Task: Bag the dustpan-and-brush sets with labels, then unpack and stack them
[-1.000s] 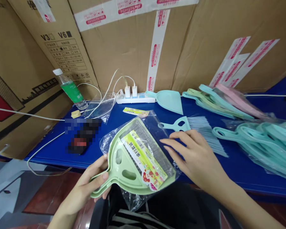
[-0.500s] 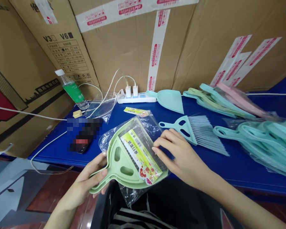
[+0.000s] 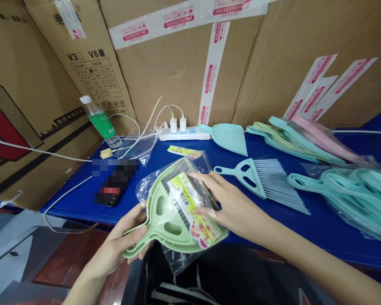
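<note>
My left hand (image 3: 119,237) grips the handle end of a pale green plastic dustpan (image 3: 160,224) below the table's front edge. A clear plastic bag (image 3: 149,190) wraps around the dustpan. Inside lie a grey-bristled hand brush (image 3: 178,199) and a yellow-green label card (image 3: 187,199). My right hand (image 3: 228,207) reaches across from the right, with its fingers over the card and its thumb below, pressing through the plastic. The hand hides part of the card and brush.
A blue table (image 3: 305,241) holds a teal dustpan (image 3: 227,137), a teal brush (image 3: 260,180), stacked bagged dustpans at right, a power strip (image 3: 184,135) with chargers, a water bottle (image 3: 100,120) and a pixelated object (image 3: 114,182). Cardboard boxes stand behind.
My right hand has slid up and left across the bag. The card and brush inside have shifted and tilted with it. The left hand still holds the dustpan.
</note>
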`<state>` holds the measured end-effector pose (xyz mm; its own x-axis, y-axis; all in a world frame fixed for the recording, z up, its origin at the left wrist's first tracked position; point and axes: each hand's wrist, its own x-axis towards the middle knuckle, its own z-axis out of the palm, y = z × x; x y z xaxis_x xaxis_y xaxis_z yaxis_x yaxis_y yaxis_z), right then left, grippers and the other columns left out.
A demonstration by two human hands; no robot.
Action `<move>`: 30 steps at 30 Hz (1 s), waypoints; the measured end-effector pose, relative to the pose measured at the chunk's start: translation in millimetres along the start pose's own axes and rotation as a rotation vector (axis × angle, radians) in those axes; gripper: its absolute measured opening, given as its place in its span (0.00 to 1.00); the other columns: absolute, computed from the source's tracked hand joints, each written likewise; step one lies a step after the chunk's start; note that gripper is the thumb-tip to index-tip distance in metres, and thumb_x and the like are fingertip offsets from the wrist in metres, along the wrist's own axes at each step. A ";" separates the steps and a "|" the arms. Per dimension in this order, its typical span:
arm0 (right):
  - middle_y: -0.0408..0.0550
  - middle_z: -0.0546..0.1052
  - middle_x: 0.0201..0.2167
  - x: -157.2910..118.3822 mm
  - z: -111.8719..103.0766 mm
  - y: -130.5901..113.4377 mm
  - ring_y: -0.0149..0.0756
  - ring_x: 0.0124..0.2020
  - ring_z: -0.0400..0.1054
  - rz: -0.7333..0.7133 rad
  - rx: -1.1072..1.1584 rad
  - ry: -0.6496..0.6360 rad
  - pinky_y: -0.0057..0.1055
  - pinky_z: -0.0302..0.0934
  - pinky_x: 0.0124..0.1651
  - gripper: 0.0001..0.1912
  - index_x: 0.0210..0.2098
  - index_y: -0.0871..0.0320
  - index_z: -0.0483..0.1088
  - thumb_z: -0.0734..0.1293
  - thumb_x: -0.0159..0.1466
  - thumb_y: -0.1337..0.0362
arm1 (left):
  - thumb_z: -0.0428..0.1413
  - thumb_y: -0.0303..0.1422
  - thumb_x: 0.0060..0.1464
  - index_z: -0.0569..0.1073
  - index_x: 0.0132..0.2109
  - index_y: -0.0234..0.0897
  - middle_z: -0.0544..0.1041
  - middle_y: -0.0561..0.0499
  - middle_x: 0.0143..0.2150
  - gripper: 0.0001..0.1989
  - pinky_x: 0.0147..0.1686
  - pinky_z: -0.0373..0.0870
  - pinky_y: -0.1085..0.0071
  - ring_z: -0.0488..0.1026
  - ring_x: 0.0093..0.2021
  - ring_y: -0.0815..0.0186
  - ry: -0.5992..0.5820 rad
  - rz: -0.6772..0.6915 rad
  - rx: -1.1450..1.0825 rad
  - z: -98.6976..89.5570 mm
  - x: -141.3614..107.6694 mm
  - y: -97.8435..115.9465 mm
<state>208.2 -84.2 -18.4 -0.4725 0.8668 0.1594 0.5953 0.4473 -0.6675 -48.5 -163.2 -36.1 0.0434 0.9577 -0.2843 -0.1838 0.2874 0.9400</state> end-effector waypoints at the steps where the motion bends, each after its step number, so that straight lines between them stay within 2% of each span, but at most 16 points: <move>1: 0.44 0.69 0.35 1.8 -1.8 0.9 0.36 0.30 0.67 0.003 0.038 -0.025 0.35 0.64 0.35 0.33 0.63 0.50 0.60 0.68 0.59 0.68 | 0.68 0.42 0.47 0.73 0.57 0.47 0.77 0.48 0.40 0.29 0.13 0.51 0.82 0.67 0.18 0.77 0.013 0.006 -0.003 -0.2 -0.2 -0.3; 4: 0.39 0.69 0.26 15.3 -17.5 8.6 0.34 0.26 0.66 -0.009 0.094 -0.002 0.32 0.61 0.31 0.31 0.64 0.56 0.56 0.63 0.62 0.71 | 0.67 0.41 0.48 0.71 0.60 0.43 0.74 0.51 0.29 0.32 0.13 0.49 0.82 0.64 0.18 0.76 0.044 0.013 -0.003 -5.1 -3.1 -0.5; 7: 0.45 0.72 0.29 49.1 -39.9 20.1 0.39 0.29 0.68 -0.020 -0.168 0.140 0.35 0.62 0.33 0.26 0.61 0.62 0.59 0.62 0.63 0.70 | 0.66 0.42 0.50 0.67 0.62 0.38 0.67 0.56 0.18 0.35 0.14 0.49 0.82 0.62 0.17 0.74 0.094 0.028 0.022 -13.4 -9.0 1.0; 9: 0.50 0.74 0.32 82.4 -49.2 28.0 0.43 0.35 0.70 -0.035 -0.321 0.106 0.37 0.63 0.37 0.21 0.54 0.62 0.66 0.64 0.62 0.72 | 0.65 0.42 0.50 0.66 0.63 0.36 0.66 0.56 0.17 0.36 0.14 0.50 0.82 0.61 0.17 0.74 0.139 0.034 0.044 -17.7 -13.3 3.1; 11: 0.50 0.75 0.33 118.3 -49.6 35.3 0.42 0.37 0.70 -0.058 -0.348 0.062 0.38 0.64 0.40 0.12 0.44 0.59 0.72 0.68 0.60 0.73 | 0.64 0.43 0.51 0.65 0.63 0.35 0.67 0.56 0.17 0.36 0.15 0.51 0.82 0.60 0.17 0.74 0.179 0.035 0.059 -20.0 -16.7 5.6; 12: 0.49 0.75 0.34 135.0 -46.7 38.5 0.41 0.37 0.70 -0.071 -0.356 0.036 0.38 0.65 0.41 0.10 0.42 0.58 0.72 0.69 0.60 0.71 | 0.64 0.43 0.51 0.65 0.63 0.34 0.67 0.56 0.17 0.36 0.15 0.52 0.82 0.59 0.16 0.75 0.195 0.033 0.063 -20.6 -17.9 6.8; 15: 0.46 0.75 0.38 171.1 -33.0 44.1 0.35 0.36 0.70 -0.107 -0.356 -0.023 0.37 0.67 0.41 0.10 0.43 0.60 0.71 0.67 0.66 0.59 | 0.64 0.43 0.50 0.63 0.64 0.32 0.68 0.55 0.16 0.38 0.16 0.52 0.82 0.59 0.16 0.75 0.231 0.022 0.070 -22.3 -19.7 9.4; 17: 0.47 0.75 0.39 179.5 -27.3 41.8 0.36 0.37 0.70 -0.142 -0.344 0.000 0.39 0.67 0.42 0.11 0.44 0.60 0.71 0.67 0.67 0.59 | 0.64 0.44 0.50 0.63 0.64 0.30 0.70 0.53 0.17 0.39 0.16 0.52 0.82 0.60 0.17 0.74 0.236 0.022 0.075 -24.2 -19.7 10.1; 19: 0.50 0.74 0.40 173.8 -27.4 33.2 0.41 0.41 0.70 -0.194 -0.322 0.078 0.42 0.65 0.46 0.08 0.43 0.59 0.71 0.67 0.65 0.65 | 0.64 0.44 0.50 0.63 0.64 0.29 0.70 0.53 0.17 0.39 0.16 0.54 0.81 0.61 0.17 0.73 0.224 0.034 0.079 -26.4 -19.1 10.3; 21: 0.52 0.74 0.41 154.3 -31.1 19.1 0.44 0.44 0.68 -0.250 -0.287 0.169 0.44 0.63 0.48 0.09 0.43 0.57 0.70 0.63 0.64 0.71 | 0.64 0.44 0.51 0.63 0.63 0.30 0.71 0.53 0.17 0.38 0.16 0.56 0.80 0.62 0.17 0.72 0.213 0.046 0.075 -27.4 -17.4 10.3; 23: 0.49 0.74 0.38 124.1 -34.0 3.6 0.39 0.38 0.69 -0.289 -0.237 0.203 0.39 0.63 0.43 0.10 0.44 0.57 0.69 0.58 0.66 0.70 | 0.64 0.44 0.51 0.63 0.64 0.30 0.70 0.54 0.17 0.38 0.17 0.57 0.80 0.64 0.17 0.72 0.203 0.056 0.065 -25.9 -14.3 10.7; 25: 0.44 0.74 0.29 89.6 -32.9 -7.7 0.35 0.29 0.68 -0.321 -0.174 0.142 0.32 0.63 0.33 0.08 0.40 0.56 0.69 0.59 0.68 0.64 | 0.64 0.44 0.51 0.63 0.63 0.31 0.70 0.55 0.17 0.38 0.17 0.59 0.80 0.65 0.17 0.72 0.178 0.065 0.057 -22.1 -9.0 11.6; 27: 0.40 0.72 0.23 59.2 -28.7 -10.8 0.32 0.23 0.66 -0.319 -0.052 -0.062 0.30 0.61 0.28 0.09 0.40 0.56 0.69 0.59 0.68 0.63 | 0.64 0.45 0.51 0.64 0.62 0.32 0.70 0.55 0.18 0.37 0.17 0.60 0.81 0.65 0.17 0.72 0.125 0.073 0.054 -17.0 -1.7 12.8; 28: 0.41 0.73 0.24 47.6 -26.4 -9.1 0.33 0.23 0.67 -0.295 -0.081 -0.057 0.30 0.61 0.28 0.09 0.40 0.56 0.69 0.58 0.68 0.63 | 0.65 0.44 0.51 0.65 0.61 0.32 0.71 0.55 0.18 0.36 0.17 0.60 0.81 0.65 0.17 0.73 0.090 0.076 0.048 -14.4 2.7 13.6; 30: 0.49 0.76 0.33 32.8 -23.7 -1.9 0.39 0.31 0.71 -0.251 -0.209 0.031 0.35 0.63 0.32 0.13 0.45 0.58 0.70 0.57 0.67 0.63 | 0.66 0.45 0.49 0.68 0.58 0.32 0.71 0.55 0.18 0.34 0.16 0.60 0.81 0.66 0.16 0.73 -0.001 0.079 0.031 -9.8 11.8 15.7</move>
<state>206.9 -51.5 5.4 -0.6032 0.7285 0.3246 0.5846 0.6808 -0.4414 -60.5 -147.5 -26.6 0.0314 0.9775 -0.2085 -0.1561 0.2108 0.9650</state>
